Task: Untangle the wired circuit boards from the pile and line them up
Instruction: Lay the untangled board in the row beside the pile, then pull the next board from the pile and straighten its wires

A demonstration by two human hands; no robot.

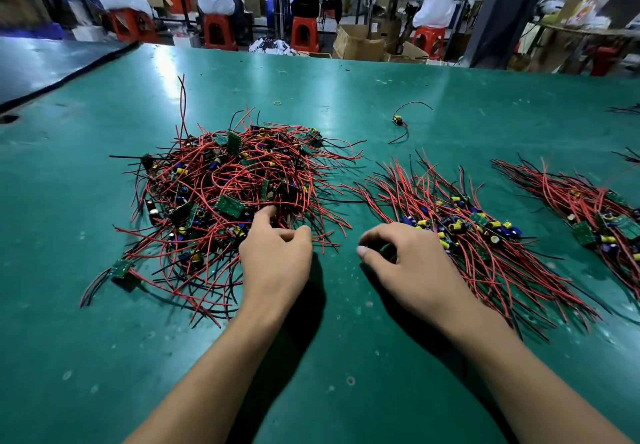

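Observation:
A tangled pile of green circuit boards with red and black wires (228,184) lies on the green table (346,367), left of centre. My left hand (277,260) is at the pile's near right edge, its index finger stretched onto the wires and nothing visibly held. To the right lies a lined-up row of boards (467,232), their wires fanned out along the table. My right hand (408,267) arches over that row's left end with the fingers bent down and the thumb apart from them; I see nothing gripped.
A second lined-up row (602,222) lies at the far right. One lone wired board (398,120) and a small rubber band (277,102) sit farther back. Beyond the table's far edge, people sit on red stools (304,33) among cardboard boxes.

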